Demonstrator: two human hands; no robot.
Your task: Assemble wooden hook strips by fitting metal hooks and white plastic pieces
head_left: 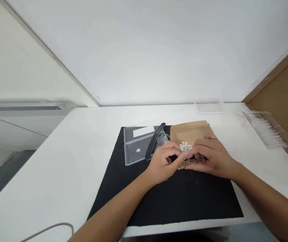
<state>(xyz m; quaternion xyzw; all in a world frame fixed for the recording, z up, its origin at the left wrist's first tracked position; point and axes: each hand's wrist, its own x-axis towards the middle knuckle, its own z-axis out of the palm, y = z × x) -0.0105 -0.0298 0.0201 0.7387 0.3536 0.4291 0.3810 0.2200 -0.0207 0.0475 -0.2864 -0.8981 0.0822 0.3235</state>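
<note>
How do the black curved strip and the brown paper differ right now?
The black strip is narrow and curved; the brown paper is broad and straight-edged. The strip lies across the clear case, while the paper is beside the right hand. Both overlap the black mat.

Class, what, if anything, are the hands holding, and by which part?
The left hand and right hand seem to pinch a small clear piece between them; which part is gripped cannot be told.
</note>
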